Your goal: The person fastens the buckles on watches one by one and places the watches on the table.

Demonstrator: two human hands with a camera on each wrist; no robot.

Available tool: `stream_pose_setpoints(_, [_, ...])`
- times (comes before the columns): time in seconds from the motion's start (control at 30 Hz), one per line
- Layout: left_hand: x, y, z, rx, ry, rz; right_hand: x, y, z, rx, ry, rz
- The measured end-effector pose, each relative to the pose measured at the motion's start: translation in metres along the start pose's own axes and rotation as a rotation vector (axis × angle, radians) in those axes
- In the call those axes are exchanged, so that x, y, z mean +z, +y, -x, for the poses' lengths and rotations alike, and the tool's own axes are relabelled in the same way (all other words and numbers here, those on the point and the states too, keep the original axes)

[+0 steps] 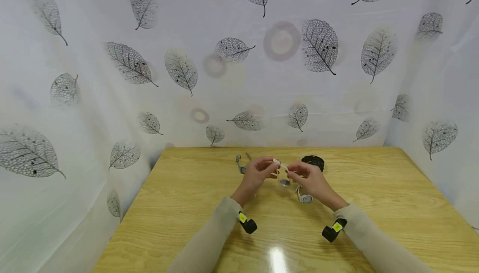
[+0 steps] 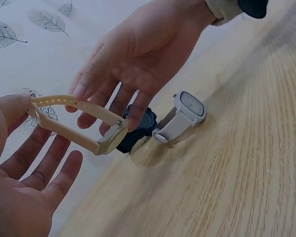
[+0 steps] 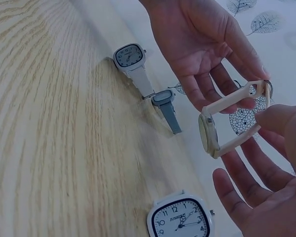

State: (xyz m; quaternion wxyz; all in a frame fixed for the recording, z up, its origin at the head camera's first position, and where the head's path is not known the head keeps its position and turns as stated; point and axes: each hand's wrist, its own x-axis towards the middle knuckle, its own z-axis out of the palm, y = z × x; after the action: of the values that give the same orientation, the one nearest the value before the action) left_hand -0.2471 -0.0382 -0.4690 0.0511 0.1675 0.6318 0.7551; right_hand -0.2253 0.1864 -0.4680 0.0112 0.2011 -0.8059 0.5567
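A cream wristwatch (image 1: 284,183) with a holed strap hangs between both hands above the table, its strap closed into a loop. My left hand (image 1: 258,175) pinches the strap at the buckle, its other fingers spread below, as the left wrist view shows. My right hand (image 1: 314,183) holds the holed strap between thumb and fingers. Under the right hand a white square watch (image 1: 304,198) lies on the table. A black watch (image 1: 313,163) lies behind that hand, and a grey-blue watch (image 3: 165,106) behind the left. Another white watch (image 3: 129,57) is mostly hidden by the left hand in the head view.
The wooden table (image 1: 179,215) reaches back to a leaf-printed curtain (image 1: 232,86), which also hangs at both sides. Light reflects off the table's front part. A small black camera (image 1: 248,223) is strapped to each sleeve.
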Motion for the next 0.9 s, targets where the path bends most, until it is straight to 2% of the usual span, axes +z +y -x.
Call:
stream_pose_setpoints(0.3, [0.0009,-0.0016,0.0017,0.003,-0.004,-0.003,0.0019,0.0013,0.0001,-0.03,0.037,0.018])
stream_pose_setpoints(0.57, [0.0025,-0.0019,0.0019,0.005,0.0,-0.067,0.005,-0.004,-0.0025,-0.043,0.048,0.077])
stream_pose_setpoints(0.9, [-0.0004,-0.0027,0.0032,0.014,-0.081,-0.139,0.0071,-0.0013,-0.0031,-0.081,0.041,0.083])
